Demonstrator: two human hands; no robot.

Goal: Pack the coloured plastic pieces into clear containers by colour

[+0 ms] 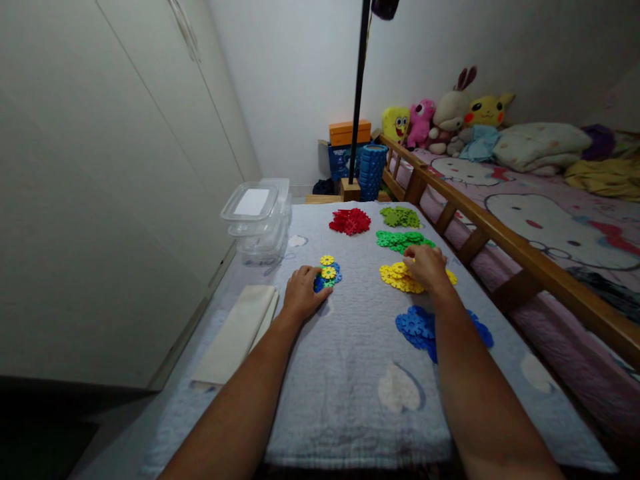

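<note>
My left hand [303, 292] curls its thumb and fingers round the near-left side of a small cluster of snowflake discs [329, 273], in yellow, blue and green, on the cloth. Over the pile of yellow snowflake discs [400, 278] is my right hand [427, 265], fingertips bent down and closed on a yellow disc in it; the hand covers part of the pile. Just behind lies a pile of green discs [400, 241]. Blue discs [416, 328] lie nearer to me, partly hidden under my right forearm.
Red discs [350, 221] and light green discs [400, 216] lie at the table's far end. Stacked clear plastic boxes [257, 223] and a folded cream cloth [240, 330] are on the left. A wooden bed rail [467, 217] runs along the right.
</note>
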